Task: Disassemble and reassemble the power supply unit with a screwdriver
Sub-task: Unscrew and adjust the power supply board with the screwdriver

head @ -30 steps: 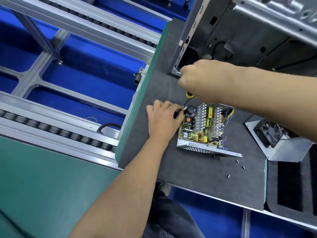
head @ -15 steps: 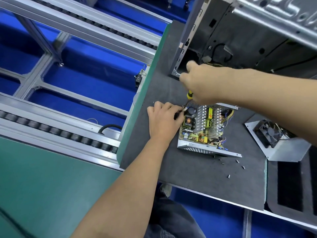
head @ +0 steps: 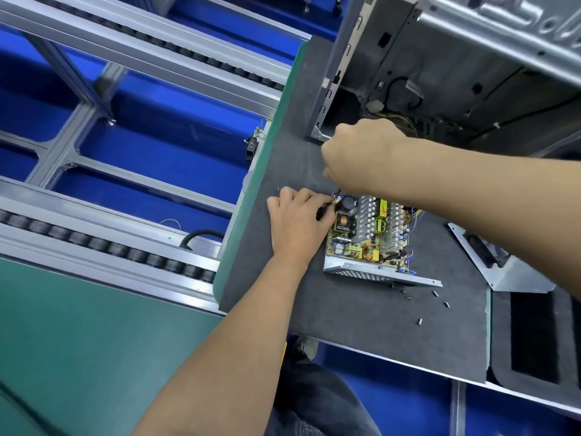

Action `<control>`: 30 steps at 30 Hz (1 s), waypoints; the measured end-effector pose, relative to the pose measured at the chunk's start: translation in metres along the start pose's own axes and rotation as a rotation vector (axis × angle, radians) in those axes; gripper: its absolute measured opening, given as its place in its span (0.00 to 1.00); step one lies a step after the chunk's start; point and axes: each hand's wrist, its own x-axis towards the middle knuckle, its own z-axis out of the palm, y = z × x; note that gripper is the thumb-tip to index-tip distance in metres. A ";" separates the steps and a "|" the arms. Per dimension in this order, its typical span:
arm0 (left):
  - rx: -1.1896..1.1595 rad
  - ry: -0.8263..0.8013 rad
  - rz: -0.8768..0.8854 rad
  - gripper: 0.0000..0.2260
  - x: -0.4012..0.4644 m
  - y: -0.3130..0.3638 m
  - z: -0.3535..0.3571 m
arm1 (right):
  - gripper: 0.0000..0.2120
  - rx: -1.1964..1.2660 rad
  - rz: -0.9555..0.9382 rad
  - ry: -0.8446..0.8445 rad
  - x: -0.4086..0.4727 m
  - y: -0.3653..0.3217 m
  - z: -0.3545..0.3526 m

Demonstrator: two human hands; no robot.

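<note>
Two hands meet at the far left corner of the open power supply unit. Left hand fingers pinch something small and dark there. Right hand curls above it; what it grips stays hidden. Loose screws dot the grey surface. No readable writing.
</note>
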 end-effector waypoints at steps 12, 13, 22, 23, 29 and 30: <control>0.023 -0.003 -0.005 0.07 0.002 -0.001 0.001 | 0.19 -0.186 -0.333 0.031 -0.016 0.008 -0.010; 0.023 -0.006 -0.004 0.07 0.002 -0.001 0.002 | 0.17 -0.192 -0.332 0.033 -0.015 0.007 -0.008; 0.007 0.049 0.035 0.06 -0.001 -0.003 0.002 | 0.11 0.090 0.045 -0.018 0.002 0.002 0.003; 0.008 0.052 0.039 0.06 -0.001 -0.003 0.003 | 0.11 0.123 0.084 -0.045 0.002 0.004 0.005; 0.023 0.034 0.036 0.08 -0.001 -0.001 0.002 | 0.10 0.123 0.016 -0.107 -0.017 0.026 0.011; 0.023 0.034 0.035 0.08 0.000 -0.001 0.002 | 0.08 0.034 -0.062 -0.062 -0.018 0.026 0.010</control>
